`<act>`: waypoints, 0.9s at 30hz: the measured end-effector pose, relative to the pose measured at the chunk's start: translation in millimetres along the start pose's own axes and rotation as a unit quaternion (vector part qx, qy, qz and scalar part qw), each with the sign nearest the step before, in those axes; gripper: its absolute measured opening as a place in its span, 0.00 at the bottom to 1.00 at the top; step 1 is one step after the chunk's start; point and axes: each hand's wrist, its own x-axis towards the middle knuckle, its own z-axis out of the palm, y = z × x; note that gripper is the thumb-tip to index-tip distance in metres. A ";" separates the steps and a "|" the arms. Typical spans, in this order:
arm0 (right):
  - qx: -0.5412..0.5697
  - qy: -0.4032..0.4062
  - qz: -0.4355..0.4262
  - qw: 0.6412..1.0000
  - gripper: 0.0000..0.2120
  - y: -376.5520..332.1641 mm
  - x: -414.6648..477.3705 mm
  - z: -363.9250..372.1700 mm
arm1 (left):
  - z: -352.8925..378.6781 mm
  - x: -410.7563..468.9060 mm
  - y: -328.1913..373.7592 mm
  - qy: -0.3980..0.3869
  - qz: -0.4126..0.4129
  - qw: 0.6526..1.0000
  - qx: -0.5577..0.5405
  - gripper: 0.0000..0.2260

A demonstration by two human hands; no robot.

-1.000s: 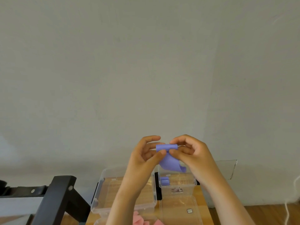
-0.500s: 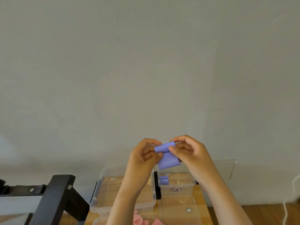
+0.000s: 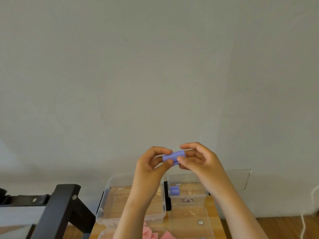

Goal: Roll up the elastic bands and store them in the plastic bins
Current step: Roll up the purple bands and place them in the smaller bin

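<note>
A purple elastic band (image 3: 174,156) is wound into a tight roll and held in the air between both hands. My left hand (image 3: 151,167) pinches its left end with thumb and fingers. My right hand (image 3: 198,161) pinches its right end, fingers curled over the top. Below them, a small clear plastic bin (image 3: 204,194) holds another purple roll (image 3: 174,190). A larger clear bin (image 3: 106,200) stands to its left, partly hidden by my left forearm. Pink bands (image 3: 149,232) lie at the bottom edge.
The bins stand on a small wooden table (image 3: 216,216). A clear lid (image 3: 189,221) lies in front of the small bin. A black metal frame (image 3: 58,209) stands at the left. A plain wall fills the background, and a white cord (image 3: 303,221) hangs at the right.
The loose tail of the purple band that hung below the roll has been wound in, so the band is now a compact roll. Both hands stayed at about the same height.
</note>
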 end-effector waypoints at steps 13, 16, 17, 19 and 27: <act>0.036 0.056 -0.015 0.998 0.14 7.4 -1.2 3.1 | 6.3 5.5 -10.3 0.005 -0.064 0.997 -0.042 0.06; 0.041 0.063 -0.009 0.997 0.11 11.2 1.7 3.2 | 7.8 8.3 -14.8 0.027 -0.063 0.996 -0.051 0.07; 0.045 0.074 -0.008 0.996 0.10 13.0 3.2 3.4 | 9.1 8.9 -16.7 0.032 -0.061 0.996 -0.052 0.08; 0.058 0.100 -0.004 0.993 0.08 17.3 6.8 4.6 | 13.9 9.8 -22.1 0.045 -0.059 0.996 -0.052 0.07; 0.047 0.174 -0.005 0.984 0.03 51.0 22.5 12.2 | 33.3 20.7 -59.1 0.096 -0.053 0.994 -0.029 0.06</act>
